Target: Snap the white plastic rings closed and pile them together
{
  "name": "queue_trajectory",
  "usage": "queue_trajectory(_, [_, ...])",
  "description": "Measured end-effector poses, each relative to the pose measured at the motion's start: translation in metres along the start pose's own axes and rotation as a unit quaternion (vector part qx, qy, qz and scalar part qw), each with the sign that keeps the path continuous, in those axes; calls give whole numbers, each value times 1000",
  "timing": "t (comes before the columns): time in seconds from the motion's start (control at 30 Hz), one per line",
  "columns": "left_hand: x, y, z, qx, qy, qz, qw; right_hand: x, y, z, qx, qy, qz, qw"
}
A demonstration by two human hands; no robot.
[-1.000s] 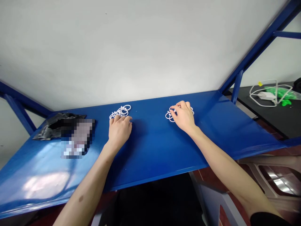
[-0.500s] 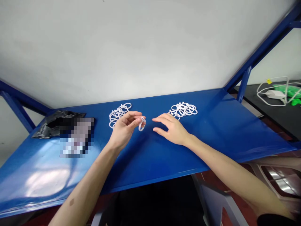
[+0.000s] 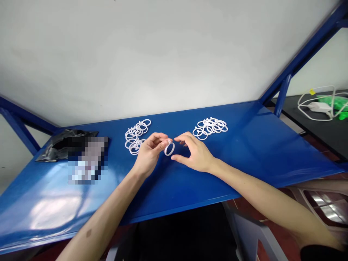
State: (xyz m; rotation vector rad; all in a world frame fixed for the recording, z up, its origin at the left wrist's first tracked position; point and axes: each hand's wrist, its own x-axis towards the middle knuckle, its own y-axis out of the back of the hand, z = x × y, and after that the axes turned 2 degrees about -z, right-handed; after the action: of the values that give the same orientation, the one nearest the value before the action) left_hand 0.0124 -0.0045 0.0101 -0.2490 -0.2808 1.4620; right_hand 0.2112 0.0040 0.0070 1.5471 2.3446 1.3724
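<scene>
Pinching white plastic ring [image 3: 169, 148] between left hand [image 3: 148, 156] thumb and fingertips above blue shelf [image 3: 244, 152]; right hand [image 3: 194, 156] just beside, fingers curled, parted. Left ring pile [image 3: 134, 136], right ring pile [image 3: 210, 127] behind; black bag [image 3: 61, 145] far left.

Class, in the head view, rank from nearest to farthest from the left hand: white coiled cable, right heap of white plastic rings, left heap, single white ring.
1. Single white ring, held by left hand.
2. Left heap, just beyond.
3. Right heap, farther right.
4. White cable, far right.
</scene>
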Motion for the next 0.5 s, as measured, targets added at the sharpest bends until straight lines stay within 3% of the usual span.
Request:
queue_trajectory(0.13, [0,-4,-8,31,-23,47,998,-4,-13,-4,-46,8,-7,999])
queue_trajectory(0.27, [1,-2,-15,80,-30,52,995,-6,-23,-2,0,-1,-7,1000])
queue_trajectory(0.4, [2,-1,-14,140,-50,78,986,-2,-18,4,77,-30,24,996])
queue_trajectory(0.5, [1,-2,-11,171,-39,77,981,2,-13,7,71,-41,50,995])
